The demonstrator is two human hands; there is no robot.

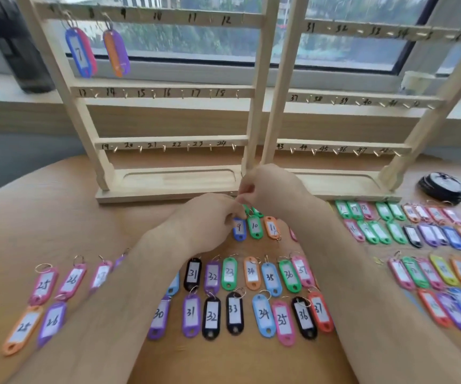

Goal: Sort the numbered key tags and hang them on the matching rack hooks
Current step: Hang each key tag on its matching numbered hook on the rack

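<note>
Entry: tag 9, blue, on the table just near the rack. My left hand and right hand, fingers curled narrow, pinch its ring. Handling: I lift it clear of tag 10, then carry it far left to mark 9.

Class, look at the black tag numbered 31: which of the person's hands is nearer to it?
Left. The left hand sits just beyond the black tag numbered 31; the right hand is farther away, beyond it and off to the right.
</note>
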